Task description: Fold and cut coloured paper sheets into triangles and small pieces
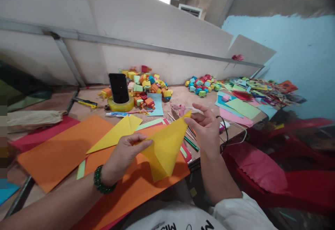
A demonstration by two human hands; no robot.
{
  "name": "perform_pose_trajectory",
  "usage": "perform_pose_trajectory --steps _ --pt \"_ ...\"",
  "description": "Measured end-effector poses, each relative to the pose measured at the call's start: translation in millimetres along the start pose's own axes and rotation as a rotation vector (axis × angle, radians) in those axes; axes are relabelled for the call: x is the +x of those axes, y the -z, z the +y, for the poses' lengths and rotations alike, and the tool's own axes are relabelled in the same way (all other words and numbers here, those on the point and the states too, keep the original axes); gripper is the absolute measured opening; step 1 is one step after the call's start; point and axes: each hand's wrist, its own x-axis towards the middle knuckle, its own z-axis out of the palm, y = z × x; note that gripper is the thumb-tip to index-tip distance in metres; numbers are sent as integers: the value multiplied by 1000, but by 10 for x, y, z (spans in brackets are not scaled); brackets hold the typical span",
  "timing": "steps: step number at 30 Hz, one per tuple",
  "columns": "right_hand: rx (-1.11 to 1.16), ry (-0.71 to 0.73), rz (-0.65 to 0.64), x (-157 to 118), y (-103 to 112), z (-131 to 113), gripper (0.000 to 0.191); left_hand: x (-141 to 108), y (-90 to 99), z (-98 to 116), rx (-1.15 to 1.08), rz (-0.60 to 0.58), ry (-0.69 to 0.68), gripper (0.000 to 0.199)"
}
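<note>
Between my two hands hangs a folded sheet of yellow paper [164, 146], raised above the orange sheets. My left hand [128, 149], with a green bead bracelet [101, 181] at the wrist, pinches its left edge between thumb and fingers. At its upper right corner, the thumb and fingertips of my right hand [202, 121] grip the pointed tip. A second folded yellow paper [117, 132] lies just beyond my left hand. Beneath my hands is a large orange sheet [125, 191], partly covered by the held paper.
A phone [119, 88] leans upright in a tape roll [120, 105]. Behind it are piled small coloured paper blocks [143, 87], with another pile [202, 85] to the right. A utility knife [86, 102] lies at left, a green pencil [191, 143] near my right hand. Red chairs [300, 181] stand at right.
</note>
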Motion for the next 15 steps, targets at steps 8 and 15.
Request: perform_pose_trajectory --steps 8,15 --pt "174 -52 82 60 -48 -12 49 2 -6 8 24 2 39 31" --pt "268 -175 83 90 -30 -20 55 -1 -30 51 5 2 68 27"
